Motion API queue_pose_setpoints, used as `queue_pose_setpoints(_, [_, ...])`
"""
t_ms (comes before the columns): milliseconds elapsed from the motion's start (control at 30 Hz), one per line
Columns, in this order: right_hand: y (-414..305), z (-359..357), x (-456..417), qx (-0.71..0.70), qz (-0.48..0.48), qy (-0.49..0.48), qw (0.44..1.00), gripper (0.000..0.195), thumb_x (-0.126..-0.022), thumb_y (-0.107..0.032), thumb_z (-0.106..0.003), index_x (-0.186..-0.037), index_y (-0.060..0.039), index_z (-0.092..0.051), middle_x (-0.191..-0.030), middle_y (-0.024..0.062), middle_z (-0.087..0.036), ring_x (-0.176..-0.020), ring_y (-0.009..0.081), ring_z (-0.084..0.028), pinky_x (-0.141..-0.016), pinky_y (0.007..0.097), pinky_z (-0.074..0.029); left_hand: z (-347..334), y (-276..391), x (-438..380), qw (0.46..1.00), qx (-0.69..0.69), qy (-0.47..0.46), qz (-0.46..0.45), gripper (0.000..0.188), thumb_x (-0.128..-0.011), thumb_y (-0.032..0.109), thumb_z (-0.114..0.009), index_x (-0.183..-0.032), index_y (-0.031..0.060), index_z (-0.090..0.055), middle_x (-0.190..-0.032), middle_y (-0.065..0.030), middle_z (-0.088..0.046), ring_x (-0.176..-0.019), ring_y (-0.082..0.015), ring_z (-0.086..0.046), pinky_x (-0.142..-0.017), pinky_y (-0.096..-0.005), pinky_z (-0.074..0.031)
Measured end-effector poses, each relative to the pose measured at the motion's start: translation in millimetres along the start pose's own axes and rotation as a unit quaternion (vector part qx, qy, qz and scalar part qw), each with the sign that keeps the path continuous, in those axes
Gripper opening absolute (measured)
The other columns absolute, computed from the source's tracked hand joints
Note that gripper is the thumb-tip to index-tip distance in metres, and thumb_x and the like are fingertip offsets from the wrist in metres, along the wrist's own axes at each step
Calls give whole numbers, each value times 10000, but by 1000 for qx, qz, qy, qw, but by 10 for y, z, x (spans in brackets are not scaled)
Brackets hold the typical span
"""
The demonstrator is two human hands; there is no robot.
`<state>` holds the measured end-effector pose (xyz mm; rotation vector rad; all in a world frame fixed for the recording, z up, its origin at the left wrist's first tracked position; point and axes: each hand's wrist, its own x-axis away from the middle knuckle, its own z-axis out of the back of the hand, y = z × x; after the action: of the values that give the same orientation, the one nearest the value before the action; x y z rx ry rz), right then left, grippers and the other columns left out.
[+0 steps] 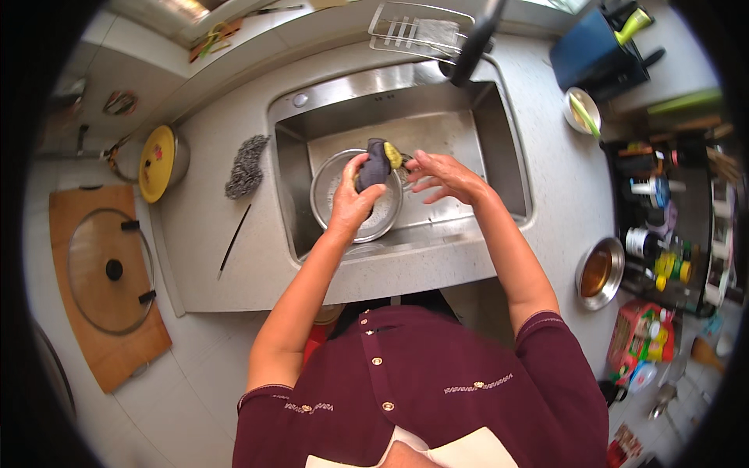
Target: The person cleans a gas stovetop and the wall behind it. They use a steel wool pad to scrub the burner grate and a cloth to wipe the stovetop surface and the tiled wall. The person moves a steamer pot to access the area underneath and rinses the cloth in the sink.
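My left hand (354, 205) grips a dark grey and yellow cloth or scrubber (377, 164) between thumb and fingers. It is over a round metal bowl (319, 202) that holds sudsy water and stands in the left part of the steel sink (447, 134). To the right of the cloth is my right hand (447, 178), wet, its fingers apart and nothing in them. The sink drain shows partly between the two hands.
A dark faucet (474, 50) rises at the sink's back right. Left of the sink lie a grey mesh cloth (247, 167), a thin black stick (234, 241) and a pot with a yellow lid (157, 164). A metal bowl of brown liquid (597, 275) stands at the right.
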<state>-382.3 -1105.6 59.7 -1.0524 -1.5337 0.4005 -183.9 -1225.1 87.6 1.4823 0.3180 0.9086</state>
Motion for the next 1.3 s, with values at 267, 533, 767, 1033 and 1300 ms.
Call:
queue_pose_setpoints(267, [282, -93, 984, -212, 249, 296, 898, 364, -806, -149, -718, -1121, -13, -595, -972, 53, -646, -854, 140, -630, -773, 272, -516, -459, 268, 395, 951, -109, -242, -159, 674, -844, 114, -667, -1456, 63, -392, -1412, -157, -502, -1335, -261, -452, -1096, -374, -350])
queue_pose_setpoints(533, [1773, -32, 1501, 252, -1, 662, 705, 432, -782, -262, -683, -1117, -21, -555, -943, 236, -606, -863, 407, -607, -771, 485, -490, -471, -892, 856, 748, -383, -343, -418, 507, -845, 162, -658, -1325, 74, -520, -1436, -198, -444, -1367, -378, -367, -1125, -525, -252])
queue_pose_setpoints(767, [1392, -1440, 228, 120, 225, 464, 848, 256, -807, -151, -639, -1026, -22, -616, -898, 161, -643, -816, 289, -622, -751, 410, -503, -142, -574, 533, 959, -54, -277, -12, 580, -920, 288, -617, -1419, 59, -431, -1479, -172, -399, -1367, -325, -362, -1127, -421, -265])
queue_pose_setpoints(1033, [487, -1558, 930, -43, 419, 385, 821, 349, -759, -205, -658, -1049, -13, -636, -928, 194, -668, -890, 304, -644, -822, 414, -499, 270, -84, 392, 950, 1, -307, -51, 634, -903, 212, -672, -1436, 38, -376, -1360, -119, -517, -1189, -257, -548, -1018, -392, -432])
queue_pose_setpoints(1300, [1757, -1185, 2520, -38, 273, 303, 913, 444, -782, -225, -681, -1116, 60, -617, -847, 166, -685, -747, 252, -673, -692, 352, -533, -336, 411, 545, 916, 171, -362, -2, 535, -946, 278, -593, -1407, 75, -416, -1264, -104, -580, -1107, -246, -594, -941, -392, -486])
